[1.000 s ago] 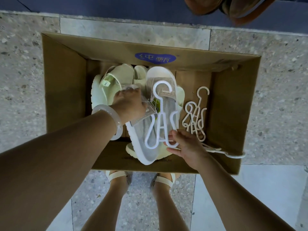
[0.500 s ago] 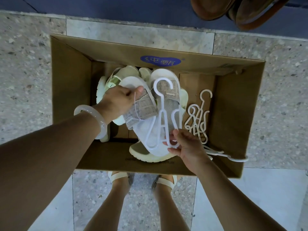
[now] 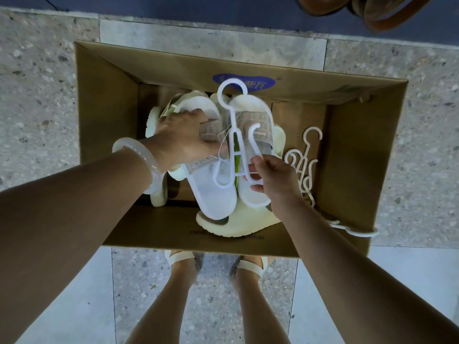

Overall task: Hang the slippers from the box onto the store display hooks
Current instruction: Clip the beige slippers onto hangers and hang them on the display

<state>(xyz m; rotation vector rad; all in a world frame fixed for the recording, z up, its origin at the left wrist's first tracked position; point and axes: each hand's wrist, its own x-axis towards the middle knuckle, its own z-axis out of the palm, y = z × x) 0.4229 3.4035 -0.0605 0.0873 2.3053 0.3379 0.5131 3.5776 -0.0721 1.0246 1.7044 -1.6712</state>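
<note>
A speckled stone-tile floor (image 3: 37, 100) carries an open cardboard box (image 3: 360, 155), which sits flat across a tile seam (its flaps folded outward). Just in front of the box stand the person's sandalled feet (image 3: 183, 261), and a brown object (image 3: 372, 11), perhaps footwear, shows at the far edge.

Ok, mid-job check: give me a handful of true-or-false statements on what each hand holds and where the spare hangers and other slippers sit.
1. The right hand pinches the lower part of the white plastic slipper hanger. True.
2. The left hand hangs empty. False: it grips the white mesh slippers with beige straps.
3. Spare white hangers lie in the brown cardboard box at its right side. True.
4. The pale yellow slippers lie on the floor outside the box. False: they lie inside it.
5. The left wrist wears a translucent white bangle. True.
</note>
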